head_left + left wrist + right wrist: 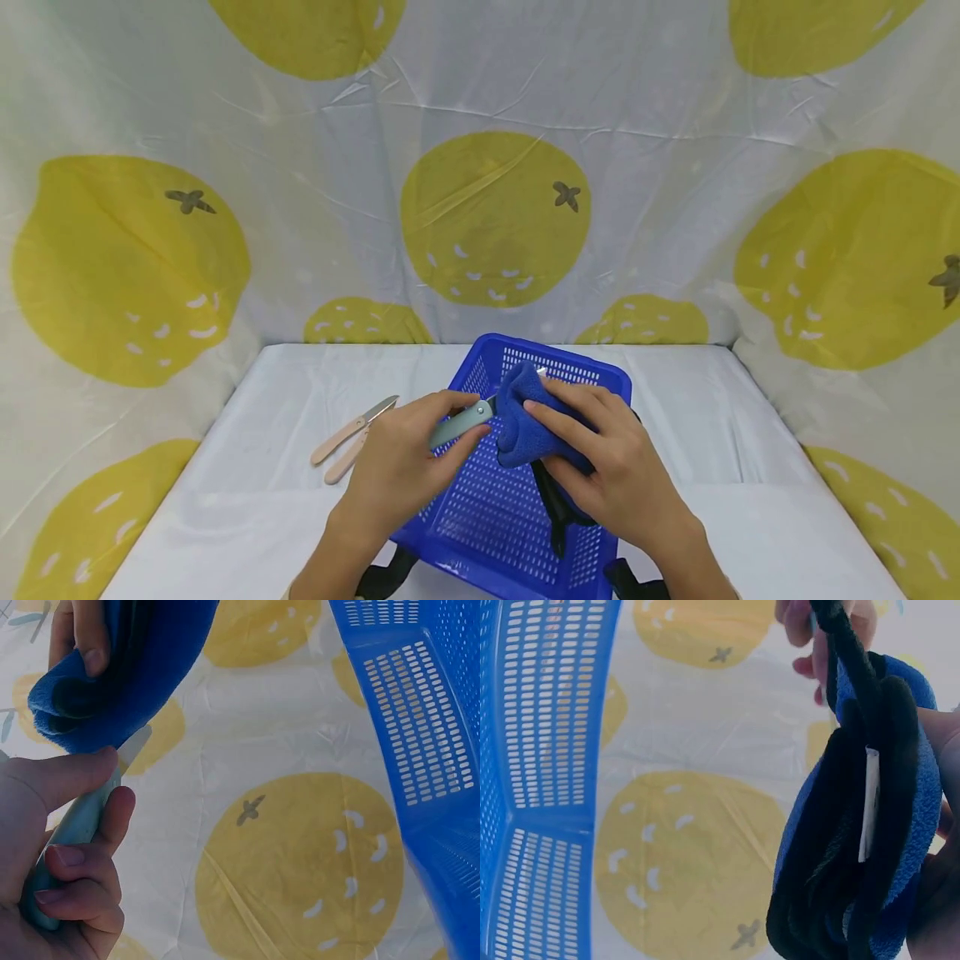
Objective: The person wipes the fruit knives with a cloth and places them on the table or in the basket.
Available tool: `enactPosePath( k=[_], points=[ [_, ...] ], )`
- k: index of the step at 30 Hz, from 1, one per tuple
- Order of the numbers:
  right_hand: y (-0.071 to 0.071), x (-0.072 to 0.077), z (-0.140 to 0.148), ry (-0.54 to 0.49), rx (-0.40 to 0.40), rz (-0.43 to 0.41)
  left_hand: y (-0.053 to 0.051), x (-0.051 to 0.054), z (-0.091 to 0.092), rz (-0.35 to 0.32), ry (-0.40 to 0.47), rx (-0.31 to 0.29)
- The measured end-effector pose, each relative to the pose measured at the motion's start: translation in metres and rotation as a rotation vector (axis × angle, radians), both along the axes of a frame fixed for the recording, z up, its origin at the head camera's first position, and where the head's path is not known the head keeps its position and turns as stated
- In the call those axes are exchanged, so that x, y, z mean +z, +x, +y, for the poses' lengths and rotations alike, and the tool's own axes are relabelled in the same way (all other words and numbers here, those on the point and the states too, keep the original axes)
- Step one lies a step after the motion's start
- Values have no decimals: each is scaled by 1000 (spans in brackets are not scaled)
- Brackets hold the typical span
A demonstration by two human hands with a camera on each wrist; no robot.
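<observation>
My left hand (397, 467) grips the mint-green handle of a folding knife (459, 423), its fingers curled round it in the left wrist view. Part of the blade (136, 750) shows beside the cloth there. In my right hand (622, 458) is a folded blue cloth (521, 421) with black edging, wrapped over the blade; a small bright tip pokes out past it in the head view. A white label (871, 802) lies on the cloth's dark edge in the right wrist view. Both hands are above a blue plastic basket (427, 542).
Two folding knives with pinkish handles, one farther back (339, 440) and one nearer (345, 463), lie left of the basket on the white tabletop (255, 500). Black curved pieces (388, 577) show at the basket's near corners. A lemon-print curtain (645, 217) surrounds the table.
</observation>
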State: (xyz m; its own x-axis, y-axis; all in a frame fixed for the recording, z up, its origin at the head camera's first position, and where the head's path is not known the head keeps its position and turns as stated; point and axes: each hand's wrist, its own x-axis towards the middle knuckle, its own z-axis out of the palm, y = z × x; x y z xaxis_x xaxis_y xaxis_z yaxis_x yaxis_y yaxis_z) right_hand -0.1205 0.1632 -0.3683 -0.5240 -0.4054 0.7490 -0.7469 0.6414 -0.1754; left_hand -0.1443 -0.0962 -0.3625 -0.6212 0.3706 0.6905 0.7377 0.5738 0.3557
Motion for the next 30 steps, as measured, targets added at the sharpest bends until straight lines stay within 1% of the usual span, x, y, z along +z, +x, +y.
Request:
enactPosePath(
  k=[4, 6, 9, 13, 19, 22, 26, 30],
  points=[
    [4, 2, -4, 0, 29, 48, -1, -4, 6, 38, 9, -39],
    [4, 2, -5, 10, 25, 52, -1, -5, 8, 38, 5, -45],
    [3, -1, -6, 59, -16, 33, -3, -9, 11, 54, -7, -54],
    [-1, -5, -4, 114, -89, 4, -3, -10, 15, 69, -43, -54],
    [-5, -5, 4, 102, -140, -11, -3, -8, 15, 76, -66, -55],
    [-7, -5, 9, 86, -161, -8, -3, -8, 13, 63, -66, -54],
    [-9, -4, 14, 63, -190, 3, -3, -7, 10, 24, -56, -63],
    [-11, -4, 20, 50, -218, 1, -2, -5, 5, 6, -55, -61]
  ],
)
